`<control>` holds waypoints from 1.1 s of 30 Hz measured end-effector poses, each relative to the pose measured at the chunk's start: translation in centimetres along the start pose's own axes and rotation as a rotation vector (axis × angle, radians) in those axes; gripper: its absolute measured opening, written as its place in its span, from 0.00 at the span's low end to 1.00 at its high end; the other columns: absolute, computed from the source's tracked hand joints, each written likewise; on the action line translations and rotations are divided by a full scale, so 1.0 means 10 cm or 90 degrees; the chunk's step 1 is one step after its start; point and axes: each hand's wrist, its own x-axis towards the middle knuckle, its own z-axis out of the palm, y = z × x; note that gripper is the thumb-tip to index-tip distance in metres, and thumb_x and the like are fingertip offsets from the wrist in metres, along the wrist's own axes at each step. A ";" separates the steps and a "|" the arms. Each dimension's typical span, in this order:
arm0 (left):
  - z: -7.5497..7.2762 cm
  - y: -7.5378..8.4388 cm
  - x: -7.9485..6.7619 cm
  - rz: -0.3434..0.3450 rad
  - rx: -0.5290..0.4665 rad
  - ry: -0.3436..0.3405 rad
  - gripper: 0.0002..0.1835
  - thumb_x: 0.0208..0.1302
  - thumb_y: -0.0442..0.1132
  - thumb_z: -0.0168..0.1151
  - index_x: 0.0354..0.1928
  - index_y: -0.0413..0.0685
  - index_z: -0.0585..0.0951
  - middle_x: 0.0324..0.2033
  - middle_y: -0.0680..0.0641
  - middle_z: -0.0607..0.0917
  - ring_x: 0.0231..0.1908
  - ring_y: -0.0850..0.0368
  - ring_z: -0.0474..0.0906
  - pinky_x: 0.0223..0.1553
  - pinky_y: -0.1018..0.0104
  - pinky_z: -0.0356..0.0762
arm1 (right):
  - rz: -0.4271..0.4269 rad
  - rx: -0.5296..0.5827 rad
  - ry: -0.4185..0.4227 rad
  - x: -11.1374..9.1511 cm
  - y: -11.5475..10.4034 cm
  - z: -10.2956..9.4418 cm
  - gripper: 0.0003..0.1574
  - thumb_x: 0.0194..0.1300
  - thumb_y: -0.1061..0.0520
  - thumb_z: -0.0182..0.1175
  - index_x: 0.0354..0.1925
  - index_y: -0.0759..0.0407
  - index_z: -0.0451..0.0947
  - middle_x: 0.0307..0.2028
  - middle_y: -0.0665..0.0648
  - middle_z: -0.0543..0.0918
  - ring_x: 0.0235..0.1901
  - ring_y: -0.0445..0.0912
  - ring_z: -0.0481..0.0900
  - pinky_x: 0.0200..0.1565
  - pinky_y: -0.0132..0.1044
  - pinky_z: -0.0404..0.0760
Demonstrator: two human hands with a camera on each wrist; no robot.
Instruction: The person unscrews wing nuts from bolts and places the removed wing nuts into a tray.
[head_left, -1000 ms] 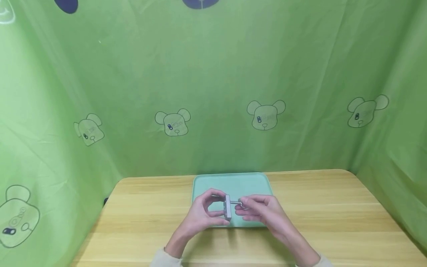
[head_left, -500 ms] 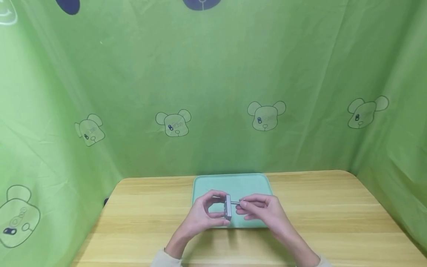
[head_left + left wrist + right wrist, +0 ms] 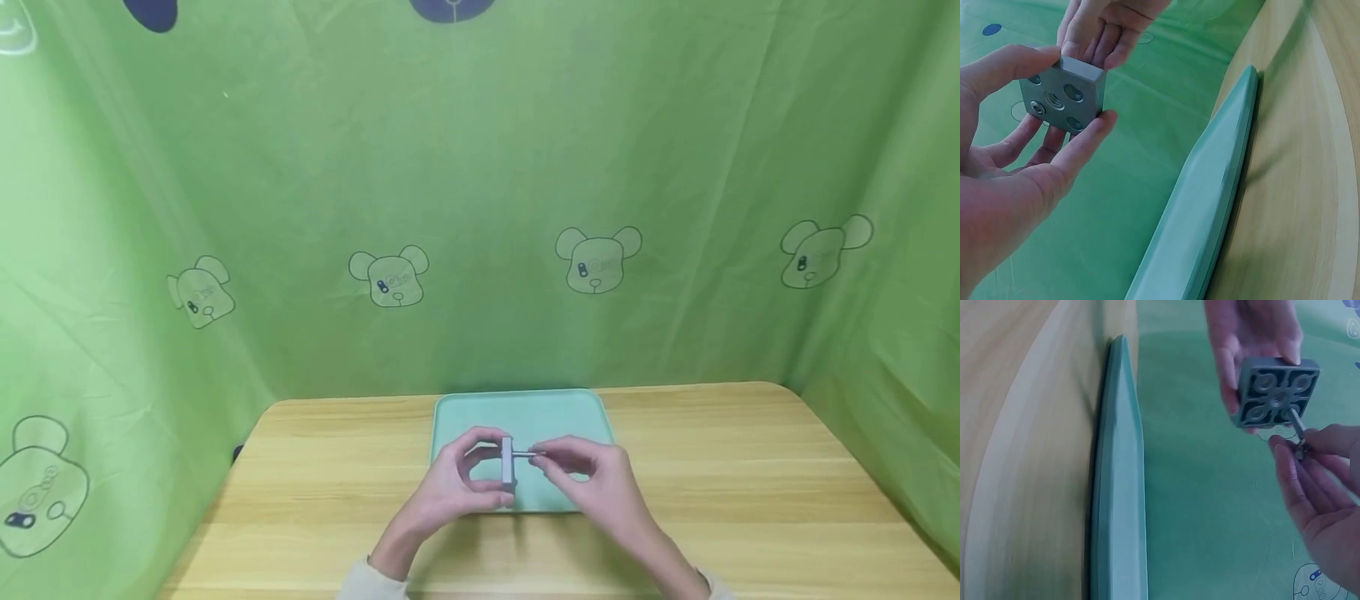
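Note:
My left hand (image 3: 455,482) grips a square grey metal plate (image 3: 507,465) by its edges, thumb on one side and fingers on the opposite one. Round holes sit near the plate's corners, and a threaded hole (image 3: 1054,100) is at its centre. Between the fingertips of my right hand (image 3: 609,487) is a threaded bolt (image 3: 1297,425), pinched at its head end. Its shank points at the plate, the tip right at a corner hole on the ribbed face (image 3: 1266,397). In the left wrist view, that corner hole (image 3: 1037,107) has something bright within it.
Both hands are held up over a mint-green tray (image 3: 517,406), which lies on a wood-grain table (image 3: 337,467). Green cloth (image 3: 487,167) printed with bear heads hangs behind the table and on both sides.
The plate has turned to edge-on in the head view and shifted slightly left. The right hand's fingers have moved on the bolt, from bunched around its head to a looser fingertip pinch.

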 end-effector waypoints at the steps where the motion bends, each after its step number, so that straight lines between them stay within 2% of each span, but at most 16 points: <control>1: 0.00 0.00 0.00 -0.001 -0.006 -0.001 0.36 0.50 0.22 0.73 0.64 0.39 0.74 0.62 0.41 0.73 0.65 0.37 0.72 0.58 0.46 0.84 | -0.057 -0.031 0.009 0.01 0.02 0.00 0.14 0.59 0.68 0.73 0.44 0.57 0.89 0.39 0.52 0.91 0.38 0.44 0.90 0.43 0.32 0.90; 4: -0.01 0.01 -0.01 -0.008 -0.029 -0.008 0.35 0.51 0.23 0.73 0.64 0.37 0.73 0.62 0.40 0.73 0.63 0.39 0.74 0.57 0.46 0.85 | -0.220 -0.092 0.035 0.03 0.07 0.00 0.18 0.52 0.72 0.75 0.43 0.61 0.89 0.39 0.56 0.91 0.37 0.47 0.90 0.45 0.29 0.89; 7: -0.03 0.01 -0.02 -0.016 -0.054 -0.020 0.36 0.53 0.23 0.72 0.65 0.34 0.71 0.61 0.40 0.73 0.61 0.41 0.77 0.55 0.45 0.87 | -0.344 -0.124 0.057 0.07 0.12 0.01 0.10 0.60 0.64 0.73 0.42 0.64 0.89 0.39 0.61 0.90 0.37 0.52 0.90 0.48 0.29 0.88; 8: -0.03 0.01 -0.03 -0.018 -0.063 -0.024 0.36 0.53 0.23 0.72 0.65 0.33 0.70 0.61 0.40 0.73 0.60 0.41 0.77 0.54 0.45 0.87 | -0.367 -0.129 0.061 0.07 0.13 0.01 0.09 0.65 0.61 0.71 0.42 0.65 0.89 0.39 0.62 0.90 0.37 0.52 0.90 0.49 0.29 0.87; 11: -0.04 0.01 -0.03 -0.018 -0.082 -0.033 0.36 0.54 0.22 0.71 0.65 0.31 0.69 0.61 0.40 0.73 0.59 0.42 0.77 0.54 0.45 0.87 | -0.424 -0.143 0.069 0.09 0.14 0.03 0.15 0.73 0.54 0.63 0.42 0.65 0.88 0.40 0.63 0.90 0.38 0.53 0.90 0.49 0.30 0.87; 14: -0.05 0.01 -0.02 -0.019 -0.091 -0.040 0.36 0.54 0.22 0.70 0.66 0.29 0.68 0.61 0.40 0.73 0.59 0.42 0.77 0.55 0.45 0.86 | -0.463 -0.154 0.075 0.09 0.13 0.04 0.13 0.73 0.57 0.63 0.42 0.67 0.88 0.41 0.65 0.89 0.38 0.54 0.90 0.50 0.31 0.88; 17: -0.05 0.02 -0.02 -0.023 -0.093 -0.040 0.37 0.54 0.22 0.70 0.66 0.28 0.67 0.62 0.37 0.72 0.58 0.41 0.77 0.55 0.46 0.86 | -0.485 -0.158 0.080 0.09 0.12 0.05 0.11 0.72 0.60 0.63 0.43 0.68 0.87 0.43 0.66 0.89 0.39 0.55 0.90 0.51 0.32 0.88; 21: -0.05 0.02 -0.01 -0.024 -0.095 -0.038 0.36 0.54 0.22 0.71 0.66 0.29 0.68 0.63 0.30 0.68 0.59 0.42 0.77 0.55 0.45 0.86 | -0.487 -0.150 0.084 0.09 0.13 0.06 0.09 0.70 0.62 0.64 0.42 0.69 0.87 0.43 0.67 0.88 0.40 0.56 0.89 0.52 0.33 0.87; 25: -0.05 0.03 -0.01 -0.021 -0.094 -0.036 0.36 0.54 0.22 0.71 0.65 0.30 0.69 0.62 0.33 0.69 0.60 0.42 0.77 0.54 0.44 0.86 | -0.482 -0.136 0.085 0.10 0.13 0.06 0.09 0.69 0.63 0.65 0.41 0.70 0.87 0.43 0.67 0.88 0.39 0.56 0.89 0.51 0.33 0.87; 29: -0.05 0.03 -0.02 -0.022 -0.098 -0.034 0.36 0.54 0.22 0.71 0.65 0.31 0.69 0.61 0.39 0.72 0.58 0.41 0.78 0.54 0.44 0.87 | -0.450 -0.133 0.080 0.11 0.10 0.07 0.11 0.69 0.60 0.66 0.43 0.68 0.87 0.43 0.67 0.88 0.40 0.57 0.89 0.55 0.32 0.86; 33: -0.05 0.02 -0.01 -0.018 -0.089 -0.030 0.36 0.53 0.23 0.72 0.65 0.31 0.69 0.61 0.35 0.70 0.58 0.42 0.78 0.54 0.45 0.87 | -0.396 -0.126 0.065 0.10 0.11 0.05 0.15 0.64 0.59 0.71 0.48 0.63 0.86 0.47 0.66 0.88 0.44 0.57 0.88 0.59 0.32 0.83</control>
